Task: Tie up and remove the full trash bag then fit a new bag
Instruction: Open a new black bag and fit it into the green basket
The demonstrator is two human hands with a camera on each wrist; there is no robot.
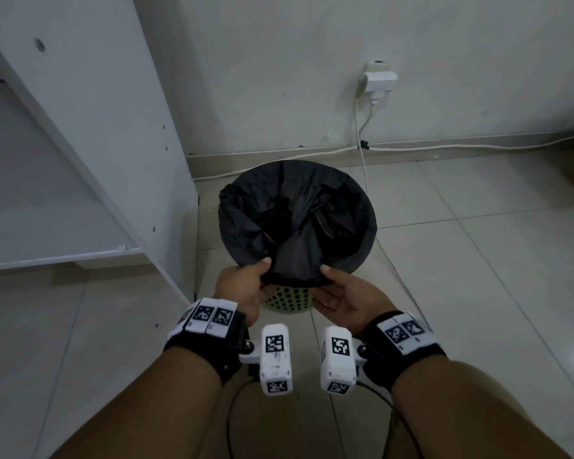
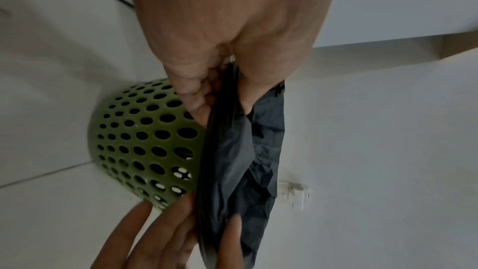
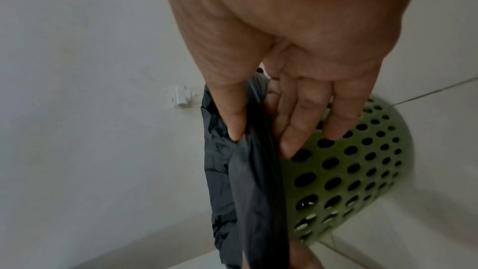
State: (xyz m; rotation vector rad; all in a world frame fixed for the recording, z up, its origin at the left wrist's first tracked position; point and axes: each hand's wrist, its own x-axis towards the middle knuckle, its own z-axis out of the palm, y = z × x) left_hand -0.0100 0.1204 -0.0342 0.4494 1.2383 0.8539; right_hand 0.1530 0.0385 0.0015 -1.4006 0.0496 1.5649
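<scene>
A green perforated bin (image 1: 289,299) stands on the tiled floor, lined with a black trash bag (image 1: 295,210) whose edge is folded over the rim. My left hand (image 1: 250,279) pinches the bag's near edge between thumb and curled fingers, seen close in the left wrist view as left hand (image 2: 207,97) on bag (image 2: 240,161) beside the bin (image 2: 145,140). My right hand (image 1: 337,288) pinches the same near edge a little to the right, thumb on top and fingers under the rim; the right wrist view has right hand (image 3: 258,130), bag (image 3: 248,181) and bin (image 3: 349,167). The bag's contents are hidden.
A white cabinet (image 1: 90,134) stands close on the bin's left. Behind the bin, a wall socket with a plug (image 1: 378,82) feeds white cables (image 1: 362,150) that run down the wall and along the skirting. Open tiled floor (image 1: 478,260) lies to the right.
</scene>
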